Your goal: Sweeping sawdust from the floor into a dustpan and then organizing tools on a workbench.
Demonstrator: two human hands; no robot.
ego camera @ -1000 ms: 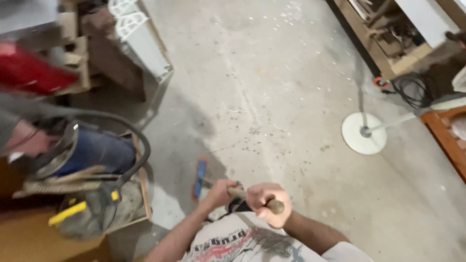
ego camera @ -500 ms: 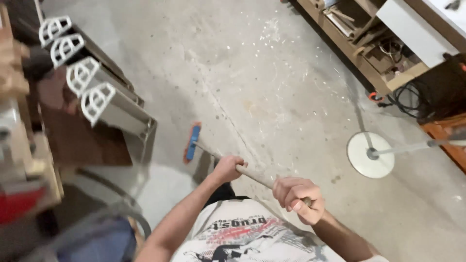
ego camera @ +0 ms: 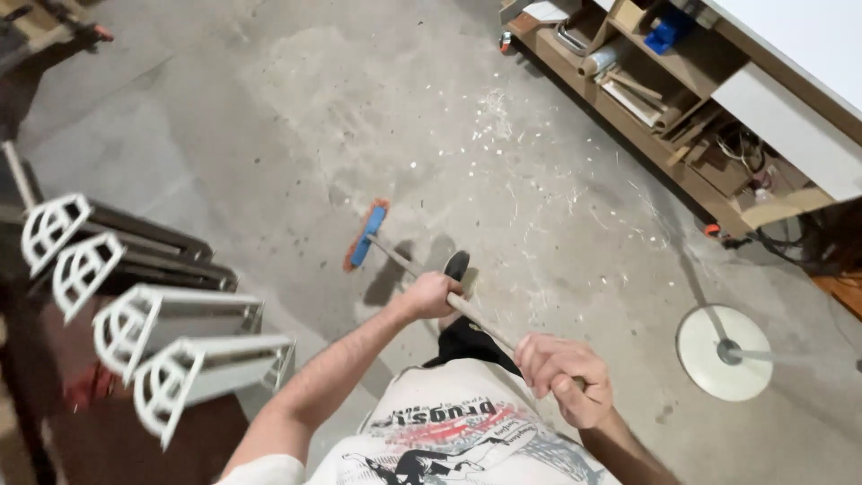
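Note:
I hold a broom with a wooden handle (ego camera: 480, 321) in both hands. My left hand (ego camera: 431, 295) grips the handle lower down, nearer the head. My right hand (ego camera: 564, 377) grips the upper end, close to my white printed shirt. The blue broom head (ego camera: 365, 235) with orange bristles rests on the grey concrete floor ahead of me, to the left of my dark shoe (ego camera: 456, 264). Pale chips and dust (ego camera: 503, 135) are scattered over the floor beyond the broom.
Several white window-frame profiles (ego camera: 153, 332) stick out on the left at knee height. A low wooden shelf unit (ego camera: 664, 117) full of scraps runs along the right under a white worktop. A round white stand base (ego camera: 723, 352) sits on the floor at right.
My view has swung right and forward across the floor. The broom head has moved out ahead of me and my hands have spread apart along the handle.

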